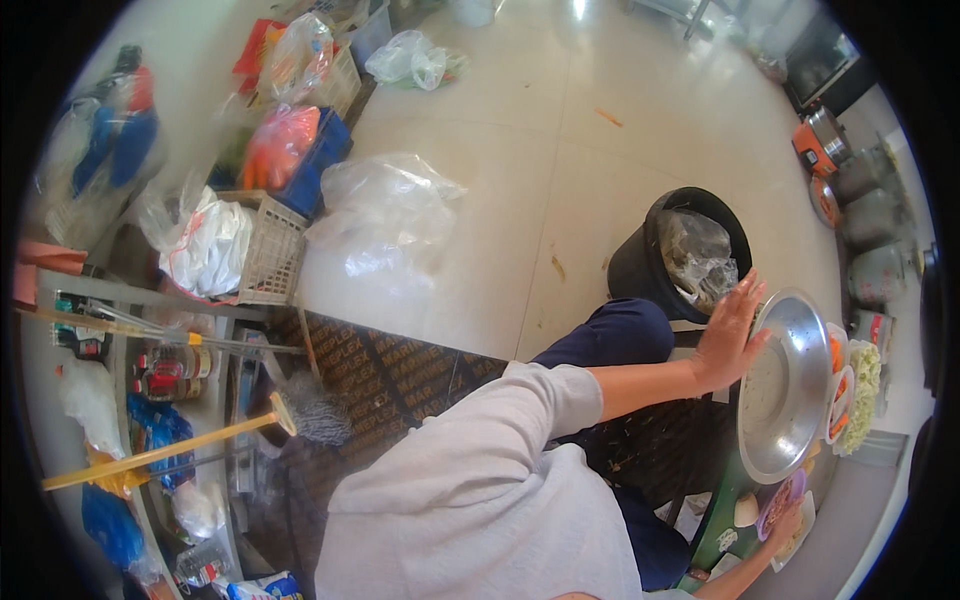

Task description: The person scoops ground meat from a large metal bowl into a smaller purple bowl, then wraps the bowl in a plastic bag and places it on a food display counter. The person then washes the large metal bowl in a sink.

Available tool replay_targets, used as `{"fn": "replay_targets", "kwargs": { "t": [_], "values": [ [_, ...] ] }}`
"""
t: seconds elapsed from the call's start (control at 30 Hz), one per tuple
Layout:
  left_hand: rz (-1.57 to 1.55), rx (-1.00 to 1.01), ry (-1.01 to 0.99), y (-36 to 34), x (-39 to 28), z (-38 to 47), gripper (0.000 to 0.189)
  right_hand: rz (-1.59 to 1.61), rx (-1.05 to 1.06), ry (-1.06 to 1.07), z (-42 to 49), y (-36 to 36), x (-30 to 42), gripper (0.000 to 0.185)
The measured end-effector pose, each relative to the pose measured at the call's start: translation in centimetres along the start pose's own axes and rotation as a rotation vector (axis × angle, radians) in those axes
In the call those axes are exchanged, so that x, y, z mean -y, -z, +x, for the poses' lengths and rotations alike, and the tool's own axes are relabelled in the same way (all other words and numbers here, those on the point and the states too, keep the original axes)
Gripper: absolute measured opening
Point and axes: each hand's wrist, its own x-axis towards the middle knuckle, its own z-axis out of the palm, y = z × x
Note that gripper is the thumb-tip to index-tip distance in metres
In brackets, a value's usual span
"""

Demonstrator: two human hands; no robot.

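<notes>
My left hand [731, 337] is at the edge of a wide steel basin [784, 386], its fingers extended and thumb apart, near the rim; whether it touches is unclear. The basin is tilted, with small specks inside. My right hand [786, 525] is at a purple bowl [766, 517] of small reddish-brown pieces; its fingertips are partly hidden, so its grip cannot be told. Beyond the basin are containers of cut orange pieces [840, 401] and a heap of pale green shredded vegetable [862, 390]. A pale round piece [746, 510] lies beside the purple bowl on a green surface [716, 502].
A black bin [634, 262] holding plastic bags stands near my knee. Gas cylinders [874, 274] and an orange cooker [817, 154] line the right wall. Crates [277, 251], a clear bag [390, 217] and a yellow-handled broom [172, 450] are to the left.
</notes>
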Motion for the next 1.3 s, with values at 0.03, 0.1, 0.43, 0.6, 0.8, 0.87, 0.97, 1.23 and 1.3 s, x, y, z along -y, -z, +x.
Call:
{"fn": "replay_targets", "kwargs": {
  "t": [0.03,0.1,0.43,0.6,0.8,0.87,0.97,1.23,1.3],
  "values": [
    [-0.012,0.025,0.028,1.0,0.2,0.2,0.062,0.08,-0.037,0.049,-0.3,0.5,0.0,0.042],
    [-0.003,0.004,0.034,2.7,0.9,0.5,0.056,0.266,-0.184,0.07,-0.7,1.2,0.2,0.038],
    [0.055,0.127,0.071,2.6,3.5,0.3,0.033,1.283,-0.287,-0.13,-9.2,2.3,8.8,0.013],
    [-0.144,0.21,0.19,1.6,4.3,-0.5,0.037,1.376,-0.328,0.028,-14.2,2.9,13.9,0.023],
    [-0.296,0.353,0.54,0.7,6.2,-1.4,0.039,1.756,-0.073,-0.277,-19.3,0.5,19.7,0.025],
    [-0.417,0.436,0.732,0.6,6.3,-1.7,0.041,1.791,0.059,-0.228,-20.4,-0.8,20.6,0.016],
    [-0.512,0.546,0.899,0.4,5.9,-2.1,0.059,1.861,0.209,-0.295,-21.4,-2.2,20.8,0.014],
    [-0.476,0.735,0.893,-0.2,4.5,-3.0,0.075,2.021,0.259,-0.174,-22.4,-2.1,20.0,0.02],
    [-0.482,0.755,0.912,-0.3,4.5,-3.3,0.077,2.038,0.113,-0.152,-21.8,-2.0,17.9,0.022]
  ]
}}
